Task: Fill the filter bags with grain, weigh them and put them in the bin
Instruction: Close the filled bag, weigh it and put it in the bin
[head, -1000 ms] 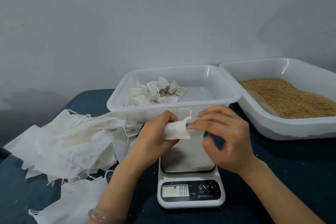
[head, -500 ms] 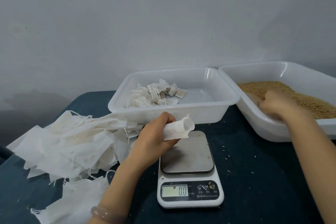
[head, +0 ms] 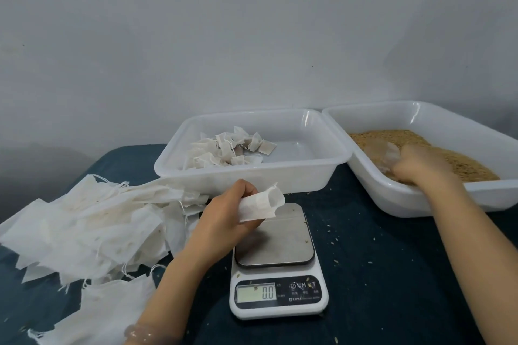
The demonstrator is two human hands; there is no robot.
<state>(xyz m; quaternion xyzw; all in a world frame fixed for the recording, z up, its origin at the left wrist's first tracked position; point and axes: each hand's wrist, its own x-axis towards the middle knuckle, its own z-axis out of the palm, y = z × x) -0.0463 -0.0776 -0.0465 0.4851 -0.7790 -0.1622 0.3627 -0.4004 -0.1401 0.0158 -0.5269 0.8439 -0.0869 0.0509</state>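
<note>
On the dark blue table [head: 392, 274], the right hand [head: 423, 165] has left the place above the scale and has gone into the large white plastic tray [head: 448, 204] at the right edge, which is filled with brown grain [head: 462, 165]. One second ago both hands were together, working at the mouth of one bag. The opening step therefore seems finished and the filling is about to begin. The white plastic bin [head: 252, 179] at the back edge has only some filled bags in its left part, so much of the task probably remains. The small white digital scale [head: 277, 297] near the front edge shows 0.0 and nothing lies on it. The right hand is blurred. It touches a clear plastic scoop [head: 388, 151] in the grain, but whether its fingers grip the scoop cannot be told. The left hand [head: 224, 218] has its fingers curled around the small white paper filter bag [head: 262, 204], just above the scale, with the mouth of the bag open toward the right.
</note>
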